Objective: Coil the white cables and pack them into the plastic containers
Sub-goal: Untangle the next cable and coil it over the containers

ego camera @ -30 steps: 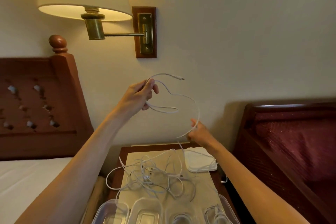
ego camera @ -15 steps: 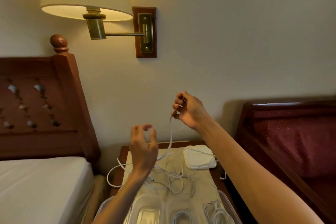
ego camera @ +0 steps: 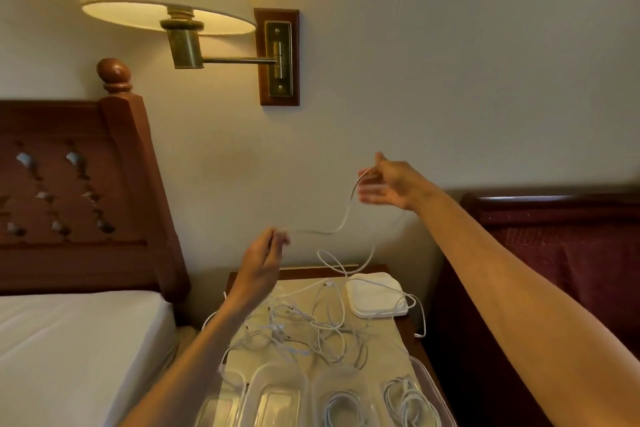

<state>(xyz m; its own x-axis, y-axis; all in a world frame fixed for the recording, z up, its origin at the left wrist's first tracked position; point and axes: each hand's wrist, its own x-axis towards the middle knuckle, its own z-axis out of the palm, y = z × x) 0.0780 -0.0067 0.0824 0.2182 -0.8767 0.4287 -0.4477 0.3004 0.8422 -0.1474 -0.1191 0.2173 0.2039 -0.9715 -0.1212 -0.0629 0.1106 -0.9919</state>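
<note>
while both hands pinch one cable, two right containers hold coils.

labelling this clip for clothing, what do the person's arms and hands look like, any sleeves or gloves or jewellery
Both forearms are bare as far as the frame shows, with no sleeves in view. The left hand and right hand wear no gloves. No watch, bracelet or ring is visible, though the fingers are motion-blurred.

We see one white cable strung in the air above a tangled pile of cables, with clear plastic containers in front, two holding coils.
</note>
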